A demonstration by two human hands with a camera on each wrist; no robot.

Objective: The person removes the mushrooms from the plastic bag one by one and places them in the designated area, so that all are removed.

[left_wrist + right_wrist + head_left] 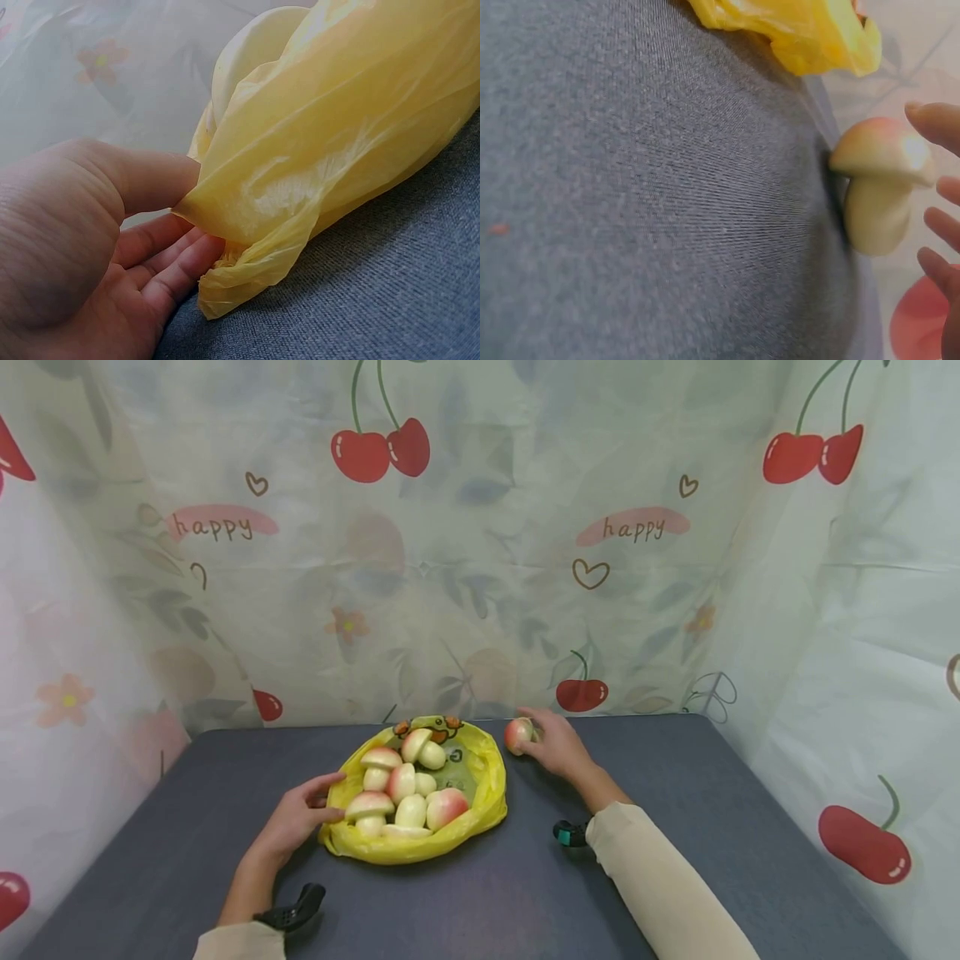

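A yellow plastic bag [491,781] lies with its mouth spread wide, holding several toy mushrooms [367,806] with cream stems and pinkish caps. At its left side, my left hand [296,818] pinches the bag's edge, thumb above and fingers beneath, as the left wrist view shows of the yellow film [262,180]. To the right of the bag, a single toy mushroom [881,180] lies on its side on the table. My right hand [558,747] reaches around this mushroom with fingers spread, and the right wrist view shows the fingertips [936,225] close beside its cap and stem.
Everything rests on a dark grey cloth-covered table [480,910], the loose mushroom near its far edge. A pale curtain [480,568] printed with cherries hangs behind and at both sides. Black bands [292,910] sit on both wrists.
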